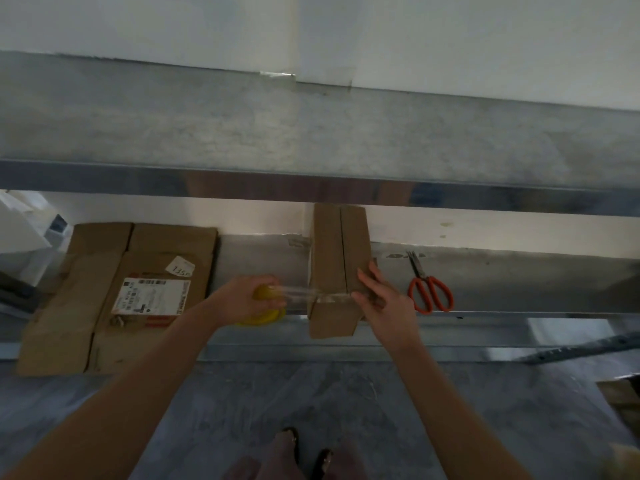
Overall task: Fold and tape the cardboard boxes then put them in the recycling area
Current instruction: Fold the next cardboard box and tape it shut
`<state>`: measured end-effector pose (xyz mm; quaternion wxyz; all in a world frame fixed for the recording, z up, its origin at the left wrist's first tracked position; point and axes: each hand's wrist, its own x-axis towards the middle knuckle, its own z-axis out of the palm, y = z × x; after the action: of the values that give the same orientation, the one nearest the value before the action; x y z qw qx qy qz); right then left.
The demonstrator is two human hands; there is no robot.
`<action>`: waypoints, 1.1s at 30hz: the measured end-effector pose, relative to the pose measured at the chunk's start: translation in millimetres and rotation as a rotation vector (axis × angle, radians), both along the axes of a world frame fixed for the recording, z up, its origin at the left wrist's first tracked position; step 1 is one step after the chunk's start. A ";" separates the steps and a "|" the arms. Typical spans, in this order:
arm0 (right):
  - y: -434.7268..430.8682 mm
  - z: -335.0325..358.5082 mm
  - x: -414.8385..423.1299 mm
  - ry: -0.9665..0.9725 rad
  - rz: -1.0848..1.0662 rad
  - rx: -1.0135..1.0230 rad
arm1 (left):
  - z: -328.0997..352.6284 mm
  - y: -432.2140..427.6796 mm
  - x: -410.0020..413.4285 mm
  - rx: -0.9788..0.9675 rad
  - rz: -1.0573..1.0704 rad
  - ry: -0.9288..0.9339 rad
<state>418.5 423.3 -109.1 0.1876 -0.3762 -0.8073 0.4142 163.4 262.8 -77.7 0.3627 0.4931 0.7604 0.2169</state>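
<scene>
1. Metal shelf (519, 282): we are working at its lower tier.
2. Flattened cardboard (104, 271), labelled: lying at the left, apart from the work.
3. Folded box (332, 258): lying mid-shelf, its near end at the front edge, seam running away from us.
4. Right hand (384, 299): fingers laid flat, pressing the tape's end onto the box.
5. Left hand (249, 296): clamped round the tape roll (266, 317), just left of the box.
6. Scissors (423, 279): lying just right of the box.
7. Clear tape (301, 294): stretching taut across the seam.

Handling note: we are judging it best to be keeping the strip taut and square and smoothing it down before cutting.
</scene>
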 end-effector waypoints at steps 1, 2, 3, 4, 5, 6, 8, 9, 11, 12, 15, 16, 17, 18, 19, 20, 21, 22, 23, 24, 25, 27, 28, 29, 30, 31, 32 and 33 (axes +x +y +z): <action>0.4 -0.2 0.3 0.003 0.001 0.006 | -0.5 -1.1 -1.0 0.002 0.029 -0.090; 0.1 -0.1 0.6 -0.003 0.001 0.017 | -0.1 -2.4 -1.4 0.008 0.054 -0.166; -0.7 0.5 1.0 -0.023 0.001 0.038 | 0.9 -3.9 -2.1 0.019 0.065 -0.211; -1.5 1.7 1.1 -0.057 0.003 0.074 | 1.9 -4.1 -2.9 0.036 0.061 -0.223; -2.5 3.1 1.1 -0.096 0.004 0.116 | 2.9 -3.4 -3.8 0.048 0.049 -0.209; -2.9 4.9 0.8 -0.130 0.003 0.158 | 4.6 -1.4 -4.3 0.055 0.040 -0.171; -2.5 8.8 1.1 -0.175 0.013 0.235 | 10.5 4.4 -2.3 0.075 0.061 -0.077; -1.3 10.2 2.3 -0.179 0.032 0.268 | 14.6 7.3 -0.7 0.094 0.075 -0.047; 2.9 8.9 10.7 -0.157 0.058 0.288 | 21.8 11.1 2.7 0.126 0.083 -0.004; 6.0 5.9 19.1 -0.143 0.040 0.270 | 24.1 12.5 3.9 0.137 0.077 0.016; 25.5 -10.1 55.9 -0.143 -0.099 0.235 | 26.8 17.1 8.3 0.147 0.071 0.075; 37.2 -17.4 68.9 -0.166 -0.139 0.264 | 25.8 19.2 10.0 0.143 0.084 0.076; 51.1 -25.6 81.1 -0.212 -0.159 0.300 | 24.2 20.9 11.6 0.139 0.109 0.058; 65.8 -32.5 91.1 -0.291 -0.157 0.313 | 22.3 21.7 13.5 0.139 0.139 0.028; 79.5 -38.7 98.1 -0.394 -0.139 0.299 | 20.5 21.5 15.3 0.141 0.163 0.006; 91.2 -44.9 102.5 -0.490 -0.118 0.279 | 18.5 20.8 17.0 0.149 0.180 0.002; 100.8 -50.7 104.0 -0.558 -0.104 0.258 | 15.9 20.2 18.0 0.155 0.193 0.013; 106.9 -55.1 102.9 -0.602 -0.101 0.232 | 13.0 19.1 18.1 0.156 0.207 0.025; 109.7 -58.2 99.8 -0.636 -0.104 0.209 | 10.5 17.5 18.2 0.154 0.223 0.037; 110.9 -60.9 95.6 -0.675 -0.110 0.206 | 9.1 16.0 18.5 0.152 0.242 0.045; 111.4 -63.0 91.4 -0.723 -0.118 0.228 | 8.2 14.6 18.7 0.150 0.259 0.049; 112.7 -65.0 82.8 -0.825 -0.163 0.261 | 7.3 10.2 18.8 0.141 0.293 0.055; 114.4 -65.3 78.8 -0.857 -0.205 0.241 | 7.7 7.7 18.8 0.138 0.311 0.058; 116.5 -65.4 74.7 -0.879 -0.248 0.199 | 8.4 5.3 18.5 0.138 0.326 0.059; 119.0 -65.6 71.0 -0.897 -0.282 0.157 | 9.3 3.4 17.9 0.143 0.338 0.059; 121.3 -66.0 68.3 -0.914 -0.297 0.133 | 10.4 1.8 17.3 0.147 0.346 0.060; 122.5 -65.3 66.6 -0.931 -0.297 0.128 | 11.7 0.8 16.7 0.146 0.351 0.064; 122.5 -63.1 65.6 -0.947 -0.290 0.132 | 13.1 -0.1 16.1 0.142 0.351 0.070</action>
<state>484.1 545.8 -172.1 -0.1205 -0.6188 -0.7676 0.1153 179.5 262.8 -64.7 0.2571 0.3843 0.8297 0.3127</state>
